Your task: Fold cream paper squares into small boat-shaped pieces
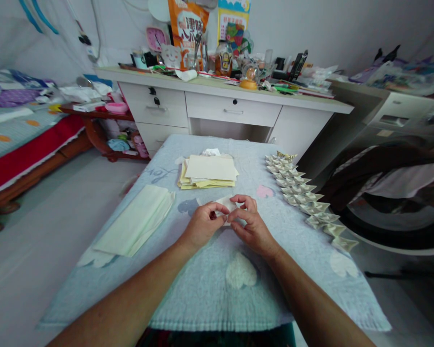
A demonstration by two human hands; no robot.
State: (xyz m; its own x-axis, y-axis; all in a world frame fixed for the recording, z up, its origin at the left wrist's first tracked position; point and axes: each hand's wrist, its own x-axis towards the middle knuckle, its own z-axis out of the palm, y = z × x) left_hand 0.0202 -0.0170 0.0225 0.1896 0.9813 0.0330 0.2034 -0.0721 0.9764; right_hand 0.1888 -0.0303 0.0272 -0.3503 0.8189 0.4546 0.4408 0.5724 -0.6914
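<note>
A small piece of pale paper (228, 203) lies between my hands at the middle of the cloth-covered table. My left hand (206, 222) pinches its left side with thumb and forefinger. On the opposite side my right hand (251, 224) grips the paper with bent fingers, which hide part of it. Beyond them rests a stack of cream and yellow paper sheets (211, 167). A long pile of pale green sheets (137, 219) lies to the left. Along the right edge run rows of folded paper pieces (298, 188) with pointed tips.
A blue patterned cloth (188, 294) covers the table. Behind it stands a white desk (235, 108) with jars and clutter on top. A front-loading washing machine (383, 125) is at the right, close to the folded pieces. A bed (25, 130) is at the left.
</note>
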